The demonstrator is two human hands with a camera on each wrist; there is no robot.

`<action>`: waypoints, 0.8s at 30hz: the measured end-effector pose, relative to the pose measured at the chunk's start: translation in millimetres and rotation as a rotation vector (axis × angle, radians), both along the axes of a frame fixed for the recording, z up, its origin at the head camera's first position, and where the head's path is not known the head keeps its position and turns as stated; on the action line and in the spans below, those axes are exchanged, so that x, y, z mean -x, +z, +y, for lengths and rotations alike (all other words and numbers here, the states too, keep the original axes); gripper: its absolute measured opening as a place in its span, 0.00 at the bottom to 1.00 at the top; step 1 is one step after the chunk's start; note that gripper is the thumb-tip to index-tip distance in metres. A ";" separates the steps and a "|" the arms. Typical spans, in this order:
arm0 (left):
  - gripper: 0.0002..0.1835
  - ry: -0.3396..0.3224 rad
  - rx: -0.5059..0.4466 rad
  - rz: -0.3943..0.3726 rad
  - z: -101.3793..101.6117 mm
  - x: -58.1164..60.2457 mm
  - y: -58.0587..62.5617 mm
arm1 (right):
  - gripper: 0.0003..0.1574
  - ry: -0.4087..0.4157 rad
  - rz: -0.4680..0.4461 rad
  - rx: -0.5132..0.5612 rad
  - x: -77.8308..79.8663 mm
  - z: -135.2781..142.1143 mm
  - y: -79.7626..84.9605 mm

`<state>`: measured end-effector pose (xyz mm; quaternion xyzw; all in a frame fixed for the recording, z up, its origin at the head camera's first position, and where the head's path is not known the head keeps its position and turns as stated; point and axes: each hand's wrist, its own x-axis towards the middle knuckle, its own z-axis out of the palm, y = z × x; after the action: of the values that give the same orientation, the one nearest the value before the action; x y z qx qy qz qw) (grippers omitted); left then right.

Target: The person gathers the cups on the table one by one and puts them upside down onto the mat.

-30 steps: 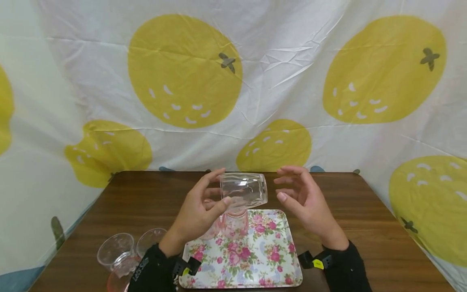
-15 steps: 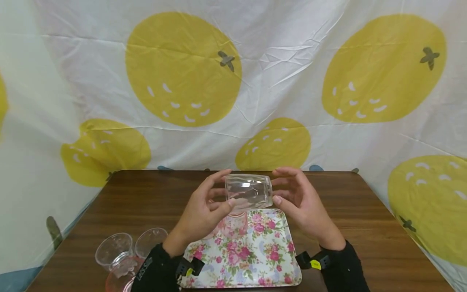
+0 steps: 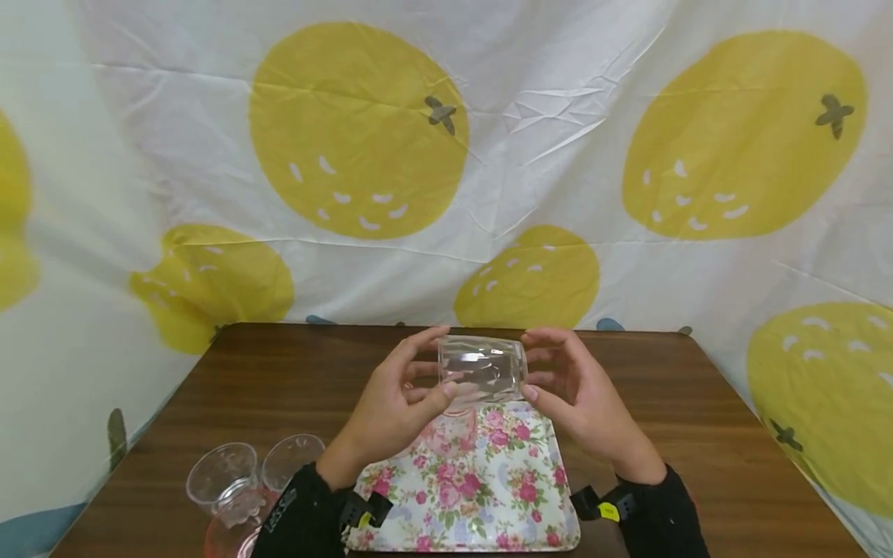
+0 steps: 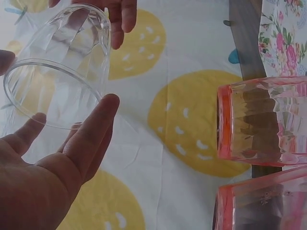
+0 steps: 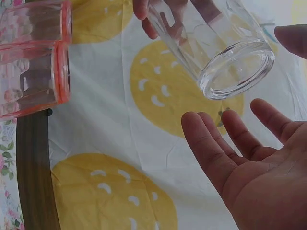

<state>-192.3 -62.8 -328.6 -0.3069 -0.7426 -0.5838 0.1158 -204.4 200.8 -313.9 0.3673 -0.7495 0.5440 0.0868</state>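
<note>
A clear faceted glass (image 3: 483, 367) lies sideways in the air above the far edge of the floral tray (image 3: 481, 519). My left hand (image 3: 391, 403) holds it by the rim end, thumb on the near side and fingers on the far side. At the base end, my right hand (image 3: 593, 395) is spread with its fingers bent slightly; in the right wrist view a gap shows between its fingertips and the glass base (image 5: 237, 69). Two pink glasses (image 4: 261, 122) stand side by side on the tray, mostly hidden behind the left hand in the head view.
At the table's front left are two clear glasses (image 3: 222, 473) and a pink glass (image 3: 230, 539), partly covered by the left sleeve. The brown wooden table (image 3: 718, 442) extends to both sides. A fruit-printed cloth (image 3: 544, 170) hangs behind it.
The left hand and the clear glass have shifted slightly to the right. The glass base has come in between the right hand's fingers and thumb.
</note>
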 end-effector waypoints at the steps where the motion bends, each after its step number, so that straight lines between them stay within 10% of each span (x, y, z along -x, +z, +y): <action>1: 0.34 -0.005 -0.002 -0.001 0.2 0.3 -0.1 | 0.38 0.000 -0.003 -0.006 0.2 0.9 -1.0; 24: 0.34 -0.011 0.010 -0.006 6.3 4.7 -4.8 | 0.41 -0.005 0.008 -0.061 4.8 -2.3 -6.0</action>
<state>-197.0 -56.5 -333.4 -0.3100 -0.7441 -0.5817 0.1088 -209.1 198.5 -319.9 0.3701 -0.7661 0.5194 0.0798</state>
